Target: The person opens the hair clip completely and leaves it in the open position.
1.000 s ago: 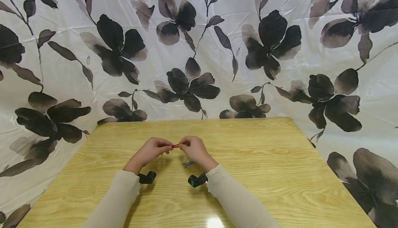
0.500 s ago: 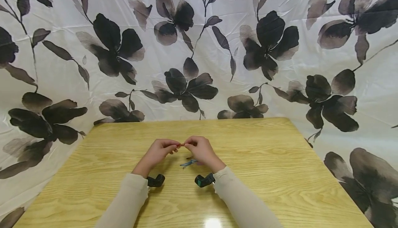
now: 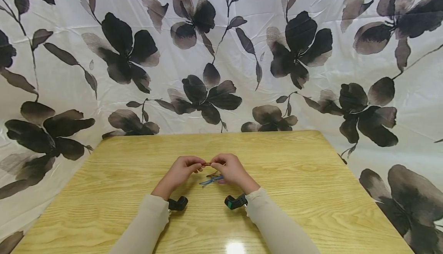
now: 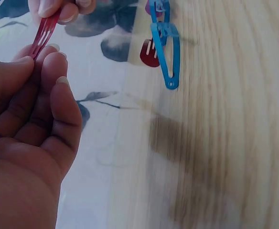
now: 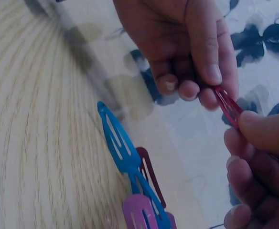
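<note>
Both hands meet over the middle of the table, with a red snap hair clip (image 5: 228, 106) stretched between them. My left hand (image 3: 180, 171) pinches one end between thumb and forefinger, its other fingers loosely curled below. At the opposite end, the thumb and forefinger of my right hand (image 3: 233, 169) pinch the same clip. In the left wrist view the slotted middle of the red clip (image 4: 46, 33) shows between the fingertips. Just below the hands, a blue snap clip (image 5: 128, 164) lies in a small pile with a purple clip (image 5: 134, 210) and a dark red clip (image 5: 154, 180).
The wooden table (image 3: 294, 192) stretches out on all sides of the hands. Behind it hangs a white cloth (image 3: 242, 104) with dark flowers. Black wrist cameras (image 3: 178, 204) sit at both cuffs.
Both hands have shifted a little to the right in the head view, still pinching the red hair clip between them. More of the pile of clips shows below the right hand.
</note>
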`<state>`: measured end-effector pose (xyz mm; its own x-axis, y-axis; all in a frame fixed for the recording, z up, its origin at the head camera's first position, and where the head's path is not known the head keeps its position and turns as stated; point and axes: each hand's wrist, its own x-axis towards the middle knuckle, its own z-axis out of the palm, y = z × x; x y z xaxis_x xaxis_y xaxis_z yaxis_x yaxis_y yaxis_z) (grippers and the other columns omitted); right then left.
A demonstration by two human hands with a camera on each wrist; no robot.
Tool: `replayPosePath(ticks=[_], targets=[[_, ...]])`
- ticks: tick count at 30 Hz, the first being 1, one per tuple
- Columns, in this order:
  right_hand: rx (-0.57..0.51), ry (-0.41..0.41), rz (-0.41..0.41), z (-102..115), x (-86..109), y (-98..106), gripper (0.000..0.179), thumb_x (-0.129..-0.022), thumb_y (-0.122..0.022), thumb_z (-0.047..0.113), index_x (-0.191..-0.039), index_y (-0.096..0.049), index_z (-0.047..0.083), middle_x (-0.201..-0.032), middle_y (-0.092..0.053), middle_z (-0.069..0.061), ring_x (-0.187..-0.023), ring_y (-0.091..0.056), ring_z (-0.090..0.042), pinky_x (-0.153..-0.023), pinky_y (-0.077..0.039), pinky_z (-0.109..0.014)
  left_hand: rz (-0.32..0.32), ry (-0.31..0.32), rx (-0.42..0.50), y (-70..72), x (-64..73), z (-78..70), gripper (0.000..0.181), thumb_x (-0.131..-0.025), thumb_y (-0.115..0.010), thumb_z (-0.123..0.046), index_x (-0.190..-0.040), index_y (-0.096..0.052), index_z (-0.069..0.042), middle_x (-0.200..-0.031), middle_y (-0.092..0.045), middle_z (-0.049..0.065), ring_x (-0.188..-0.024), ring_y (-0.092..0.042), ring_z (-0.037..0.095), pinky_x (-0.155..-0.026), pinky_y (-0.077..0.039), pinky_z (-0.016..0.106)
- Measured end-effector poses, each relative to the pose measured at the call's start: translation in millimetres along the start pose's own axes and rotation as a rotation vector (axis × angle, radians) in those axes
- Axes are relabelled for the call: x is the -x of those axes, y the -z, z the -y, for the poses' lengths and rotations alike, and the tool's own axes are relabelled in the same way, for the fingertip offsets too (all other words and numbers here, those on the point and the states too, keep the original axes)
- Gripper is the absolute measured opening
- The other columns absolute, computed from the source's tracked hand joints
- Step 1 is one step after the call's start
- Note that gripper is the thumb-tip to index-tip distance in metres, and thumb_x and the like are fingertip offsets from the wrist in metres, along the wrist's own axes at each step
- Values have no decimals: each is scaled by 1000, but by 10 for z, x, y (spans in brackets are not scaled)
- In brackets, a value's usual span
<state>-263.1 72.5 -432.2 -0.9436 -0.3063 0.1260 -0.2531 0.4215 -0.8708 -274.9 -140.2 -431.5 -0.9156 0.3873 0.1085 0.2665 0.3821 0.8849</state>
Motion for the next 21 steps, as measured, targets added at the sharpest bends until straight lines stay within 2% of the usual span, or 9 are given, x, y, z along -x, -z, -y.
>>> replayPosePath(ticks=[4,8,13,15,21], targets=[[-39,-7,19,-58,4,20,14,-97,-59,24,-99,-71,17,-93,-63,-2,-80,-55,-17,-68,-57,-33,13,9,12,-34,7,-1,21,-99,-55,-12,-111,-70,-3,-106,-69,17,-88,-65,20,-84,-53,46],[-112,-34,50,-74,10,41,16,-97,-61,23,-98,-72,12,-93,-61,-12,-75,-55,-24,-61,-58,-38,22,19,37,-54,29,9,22,-98,-55,-12,-112,-70,-3,-107,-70,15,-88,-65,19,-85,-52,46],[-154,-60,81,-67,22,61,15,-96,-61,21,-98,-72,10,-98,-61,-22,-77,-58,-39,-62,-58,-41,45,24,85,-60,42,37,23,-98,-55,-10,-113,-69,0,-111,-68,18,-92,-65,24,-86,-53,41],[-178,-77,96,-53,35,69,15,-96,-61,21,-99,-71,10,-100,-61,-23,-82,-59,-44,-64,-59,-43,55,23,93,-58,39,53,23,-99,-54,-10,-114,-69,1,-112,-67,20,-92,-65,23,-85,-53,39],[-181,-78,115,-56,46,85,15,-96,-61,20,-99,-71,10,-103,-62,-23,-82,-59,-45,-64,-59,-44,95,28,115,-43,41,87,24,-99,-54,-11,-115,-68,2,-110,-67,22,-90,-64,20,-87,-53,44]])
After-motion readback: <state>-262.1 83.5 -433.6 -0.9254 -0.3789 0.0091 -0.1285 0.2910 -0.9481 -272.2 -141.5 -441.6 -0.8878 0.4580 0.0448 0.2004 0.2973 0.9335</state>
